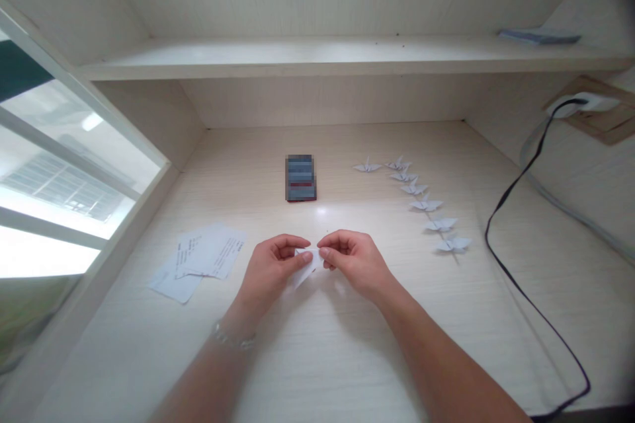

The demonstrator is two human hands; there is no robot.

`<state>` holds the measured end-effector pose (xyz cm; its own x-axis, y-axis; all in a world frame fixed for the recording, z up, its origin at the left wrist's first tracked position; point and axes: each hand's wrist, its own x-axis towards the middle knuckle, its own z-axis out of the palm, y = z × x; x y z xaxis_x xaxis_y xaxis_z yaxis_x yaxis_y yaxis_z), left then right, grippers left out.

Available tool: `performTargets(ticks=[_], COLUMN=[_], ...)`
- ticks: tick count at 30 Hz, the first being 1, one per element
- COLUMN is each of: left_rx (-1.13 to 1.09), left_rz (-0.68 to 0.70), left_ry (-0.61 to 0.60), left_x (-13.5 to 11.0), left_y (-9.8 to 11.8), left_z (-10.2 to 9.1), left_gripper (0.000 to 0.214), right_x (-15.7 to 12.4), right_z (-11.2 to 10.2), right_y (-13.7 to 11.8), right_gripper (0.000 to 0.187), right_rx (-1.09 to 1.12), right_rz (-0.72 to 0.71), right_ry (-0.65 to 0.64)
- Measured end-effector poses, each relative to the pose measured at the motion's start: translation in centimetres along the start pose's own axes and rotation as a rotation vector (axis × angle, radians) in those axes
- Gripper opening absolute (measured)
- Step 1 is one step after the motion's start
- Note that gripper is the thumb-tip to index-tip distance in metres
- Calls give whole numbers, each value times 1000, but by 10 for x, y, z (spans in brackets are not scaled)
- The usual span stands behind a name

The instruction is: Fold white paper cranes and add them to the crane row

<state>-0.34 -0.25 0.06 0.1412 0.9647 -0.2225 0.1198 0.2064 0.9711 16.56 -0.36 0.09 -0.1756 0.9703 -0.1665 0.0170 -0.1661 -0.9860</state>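
Observation:
A small folded piece of white paper (pixel 306 272) is held up between both hands over the middle of the desk. My left hand (pixel 278 261) pinches its left side between thumb and forefinger. On the other side, my right hand (pixel 353 258) grips the upper right corner with thumb and fingers closed. Part of the paper hides behind the fingertips. To the right, several folded paper cranes (pixel 425 203) stand in a curved row, with one crane (pixel 368 166) set a little apart at its far end.
Loose white paper sheets (pixel 211 251) with print on them overlap at the left. A dark, blurred rectangular object (pixel 300 178) lies beyond my hands. A black cable (pixel 506 264) runs from the wall socket (pixel 600 109) down the right side. Above the desk spans a shelf (pixel 297 53); a window is at the left.

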Motion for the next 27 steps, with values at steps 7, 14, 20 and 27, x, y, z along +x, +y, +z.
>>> performTargets(ticks=[7, 14, 20, 27], left_rx=[-67, -147, -144, -114], left_rz=[-58, -43, -74, -49], left_ry=[-13, 18, 44, 73], left_x=[-1, 2, 2, 1], left_y=[4, -3, -1, 5], left_z=[3, 0, 0, 2], left_gripper=[28, 24, 26, 22], right_x=[0, 1, 2, 3], right_z=[3, 6, 6, 8], right_y=[1, 5, 8, 7], right_gripper=[14, 14, 13, 14], right_rx=[-98, -75, -46, -27], right_rz=[35, 25, 44, 52], right_ry=[-49, -32, -25, -25])
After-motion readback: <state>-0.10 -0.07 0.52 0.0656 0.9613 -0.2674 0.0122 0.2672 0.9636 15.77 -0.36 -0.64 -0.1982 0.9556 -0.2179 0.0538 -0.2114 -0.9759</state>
